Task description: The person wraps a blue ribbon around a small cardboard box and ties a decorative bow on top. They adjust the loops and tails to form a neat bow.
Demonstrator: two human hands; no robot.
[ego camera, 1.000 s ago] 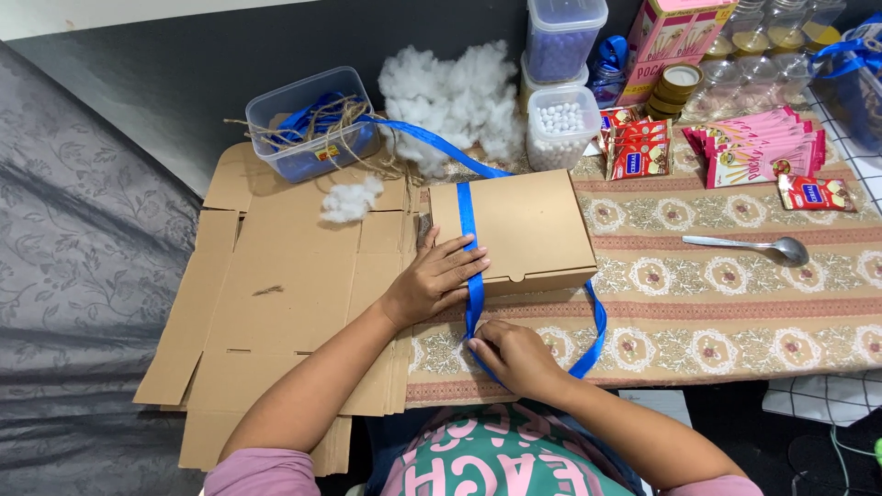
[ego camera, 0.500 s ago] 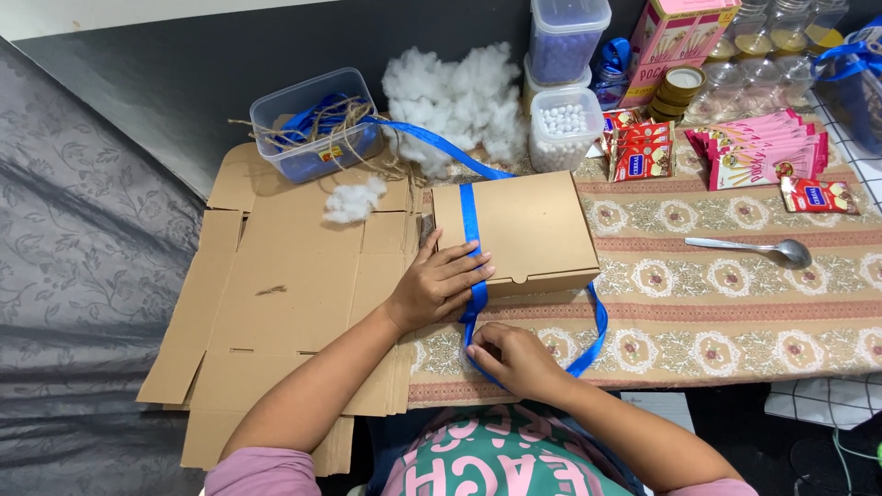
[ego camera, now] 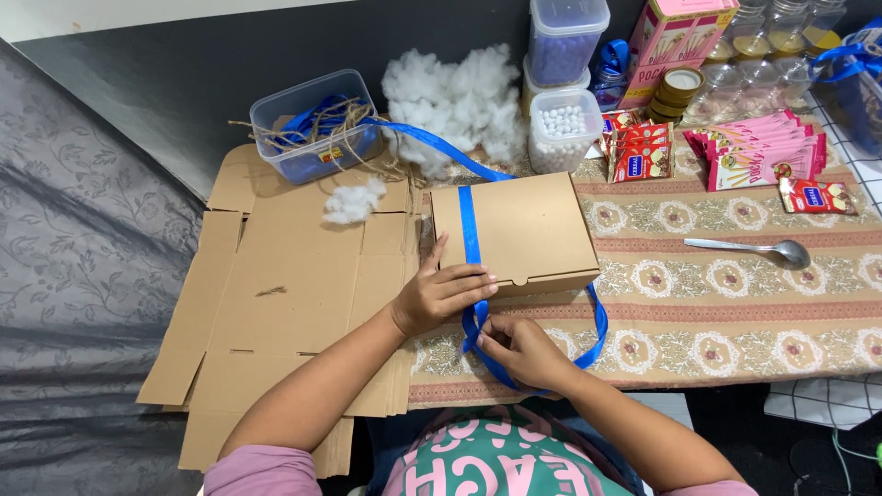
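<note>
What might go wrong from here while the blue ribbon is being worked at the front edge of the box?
The blue ribbon crosses the lid off-centre, so it may slide sideways when pulled. The cardboard box is pinned only by the left hand at one corner and could pivot. The right hand pinches the ribbon low; its loose loop might snag the table edge.

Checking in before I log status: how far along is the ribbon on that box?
Done: the cardboard box is closed and the blue ribbon runs over its lid. In hand: the left hand presses the ribbon at the front edge while the right hand pinches it below. Left: no knot or bow shows, and a loop hangs loose.
</note>
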